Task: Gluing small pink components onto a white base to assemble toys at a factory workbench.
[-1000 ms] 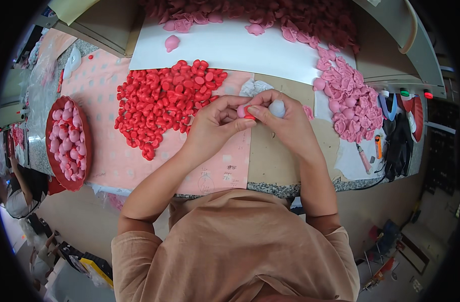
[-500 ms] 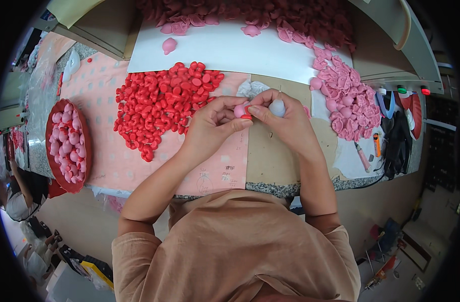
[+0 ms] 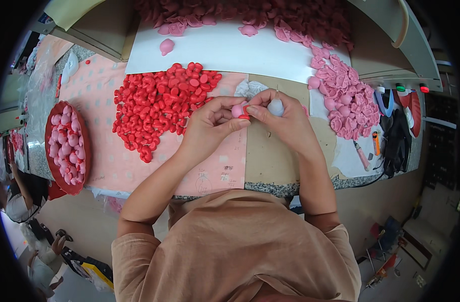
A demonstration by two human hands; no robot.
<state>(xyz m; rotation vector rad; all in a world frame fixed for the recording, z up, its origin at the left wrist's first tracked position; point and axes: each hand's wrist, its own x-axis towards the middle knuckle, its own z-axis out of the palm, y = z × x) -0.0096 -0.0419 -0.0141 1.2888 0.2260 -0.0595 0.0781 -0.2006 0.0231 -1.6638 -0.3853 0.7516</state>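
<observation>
Over the counter (image 3: 275, 189), I see the left hand (image 3: 208, 123) pinching a pink ball (image 3: 237, 110) and red piece (image 3: 244, 117); the right hand (image 3: 285, 124) grips a pale bottle (image 3: 276, 107).

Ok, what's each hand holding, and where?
Left hand: round pink-and-red piece, pinched at its edges. Right hand: whitish translucent bulb-shaped bottle, held by its rounded body, thumb against the piece.

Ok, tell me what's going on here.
A person holds a pink piece and a red piece between the left hand and right hand, the right also holding a bottle. A red heap and a tray of pink and red pieces lie to the left, a pink heap to the right.
</observation>
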